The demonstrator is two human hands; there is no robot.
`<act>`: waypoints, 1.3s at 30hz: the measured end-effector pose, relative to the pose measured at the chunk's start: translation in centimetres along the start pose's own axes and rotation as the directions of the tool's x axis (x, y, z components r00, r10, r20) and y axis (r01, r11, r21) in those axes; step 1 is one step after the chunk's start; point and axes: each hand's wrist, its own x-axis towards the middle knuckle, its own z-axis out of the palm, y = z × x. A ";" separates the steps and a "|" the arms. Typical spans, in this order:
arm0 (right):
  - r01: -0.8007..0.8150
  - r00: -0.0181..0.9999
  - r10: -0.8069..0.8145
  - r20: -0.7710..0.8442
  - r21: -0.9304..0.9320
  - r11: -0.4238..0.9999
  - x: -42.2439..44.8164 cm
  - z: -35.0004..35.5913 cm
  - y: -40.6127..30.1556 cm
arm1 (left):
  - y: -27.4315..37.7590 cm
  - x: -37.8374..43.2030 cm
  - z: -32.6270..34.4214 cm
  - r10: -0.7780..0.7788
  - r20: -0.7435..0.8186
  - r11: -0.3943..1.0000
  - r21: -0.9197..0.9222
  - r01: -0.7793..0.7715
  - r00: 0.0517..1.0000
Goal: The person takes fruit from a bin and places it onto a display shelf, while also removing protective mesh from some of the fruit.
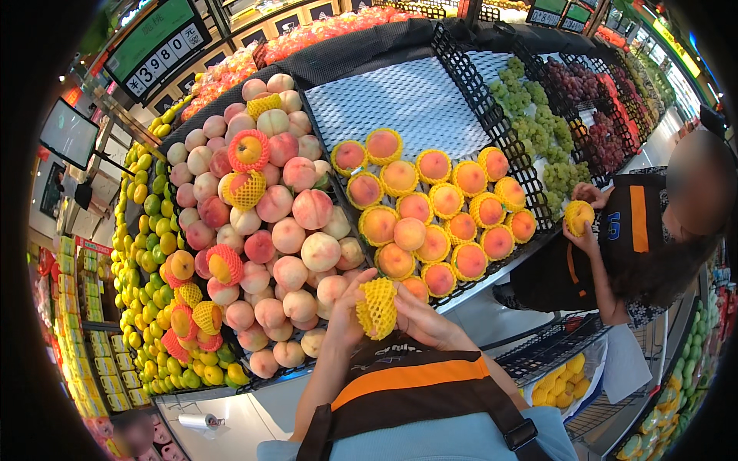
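Observation:
Both my hands hold one yellow foam fruit net [377, 309] in front of my apron. My left hand [347, 314] grips its left side, and my right hand [424, 317] has its fingers on the right side. What is inside the net is mostly hidden. Just beyond my hands, orange-red peaches in yellow foam nets [434, 164] sit in rows on a pale perforated liner [398, 98]. To the left lies a heap of bare pink and white peaches [320, 251], with a few fruits in red or yellow nets on top.
A person [628, 230] at the right holds a netted fruit [579, 218]. Behind that person's arm stands a shopping cart [622, 415] with a box of yellow-netted fruit [562, 383]. Black mesh dividers [490, 121] separate peaches from green grapes [533, 109]. Green and yellow citrus [153, 230] lies far left.

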 end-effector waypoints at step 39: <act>0.176 0.812 -0.489 -0.317 -0.667 0.724 5.9 -8.8 -4.6 | -0.4 -2.3 0.0 0.102 -0.037 0.992 0.082 -0.099 0.994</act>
